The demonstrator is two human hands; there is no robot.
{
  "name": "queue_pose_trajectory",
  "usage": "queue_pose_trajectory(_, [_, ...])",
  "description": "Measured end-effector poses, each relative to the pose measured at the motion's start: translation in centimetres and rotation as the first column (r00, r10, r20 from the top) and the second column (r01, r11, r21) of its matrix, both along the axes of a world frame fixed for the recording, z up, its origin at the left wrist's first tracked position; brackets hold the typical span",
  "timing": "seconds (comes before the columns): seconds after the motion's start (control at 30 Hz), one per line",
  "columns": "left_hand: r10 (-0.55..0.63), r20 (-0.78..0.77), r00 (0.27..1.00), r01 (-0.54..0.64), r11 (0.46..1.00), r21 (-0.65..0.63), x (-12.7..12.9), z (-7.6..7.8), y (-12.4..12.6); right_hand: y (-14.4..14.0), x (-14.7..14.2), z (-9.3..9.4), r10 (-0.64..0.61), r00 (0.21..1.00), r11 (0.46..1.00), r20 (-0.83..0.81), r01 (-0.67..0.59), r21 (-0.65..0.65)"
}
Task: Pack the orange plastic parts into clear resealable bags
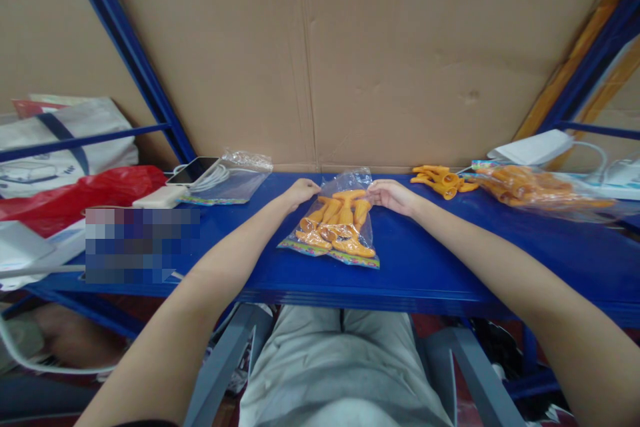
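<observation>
A clear plastic bag (345,181) lies on the blue tabletop in front of me, with a colourful printed strip along its near edge. Inside it are several orange, hollow, claw-like plastic pieces (344,219). My left hand (303,192) is at the bag's far left side, thumb and fingers pinched on the film. On the opposite side my right hand (393,196) pinches the bag's far right edge, its fingers curled. Loose orange pieces (443,180) of the same sort lie to the right of my right hand.
Farther right rests another bag of orange pieces (530,185), beside a white box-like device (533,147) with a cable. At left are a flat clear bag (245,180), a phone (194,171), coiled white cable (213,179) and a red plastic bag (100,193). Cardboard (320,60) walls the back.
</observation>
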State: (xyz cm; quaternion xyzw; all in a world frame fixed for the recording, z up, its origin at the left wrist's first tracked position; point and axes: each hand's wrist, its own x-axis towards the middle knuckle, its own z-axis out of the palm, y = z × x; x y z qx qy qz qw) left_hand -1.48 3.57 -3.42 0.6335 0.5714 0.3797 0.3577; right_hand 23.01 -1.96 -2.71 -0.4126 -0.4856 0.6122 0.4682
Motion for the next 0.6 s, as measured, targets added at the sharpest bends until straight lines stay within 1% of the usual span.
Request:
queue_pose_trajectory(0.03, [-0.012, 0.040, 0.999, 0.012, 1.000, -0.010, 0.1, 0.1, -0.1, 0.0, -0.1, 0.0, -0.016, 1.000, 1.000, 0.015, 0.016, -0.006])
queue_pose_trajectory(0.1, [-0.033, 0.180, 0.983, 0.042, 0.998, -0.044, 0.3, 0.3, -0.3, 0.1, -0.2, 0.1, -0.083, 0.995, 0.996, 0.055, 0.085, -0.026])
queue_pose_trajectory(0.2, [-0.023, 0.415, 0.909, 0.065, 0.994, -0.088, 0.7, 0.6, -0.6, 0.5, -0.1, 0.0, -0.205, 0.974, 0.976, 0.098, 0.210, -0.053])
queue_pose_trajectory(0.27, [-0.008, 0.495, 0.869, 0.064, 0.993, -0.095, 0.8, 0.8, -0.7, 0.7, 0.1, -0.1, -0.232, 0.968, 0.970, 0.092, 0.238, -0.055])
queue_pose_trajectory(0.33, [-0.012, 0.526, 0.850, 0.078, 0.992, -0.103, 0.9, 0.9, -0.7, 0.9, 0.2, -0.3, -0.211, 0.975, 0.975, 0.070, 0.215, -0.055])
queue_pose_trajectory(0.43, [-0.048, 0.546, 0.836, 0.133, 0.984, -0.116, 0.8, 0.9, -0.9, 0.9, 0.3, -0.5, -0.163, 0.985, 0.985, 0.051, 0.165, -0.043])
queue_pose_trajectory(0.5, [-0.074, 0.524, 0.849, 0.158, 0.980, -0.118, 0.6, 0.8, -1.0, 0.9, 0.3, -0.6, -0.140, 0.988, 0.990, 0.069, 0.142, -0.019])
queue_pose_trajectory(0.6, [-0.060, 0.449, 0.891, 0.135, 0.981, -0.137, 0.3, 0.8, -1.1, 0.9, 0.2, -0.8, -0.175, 0.979, 0.985, 0.101, 0.175, 0.016])
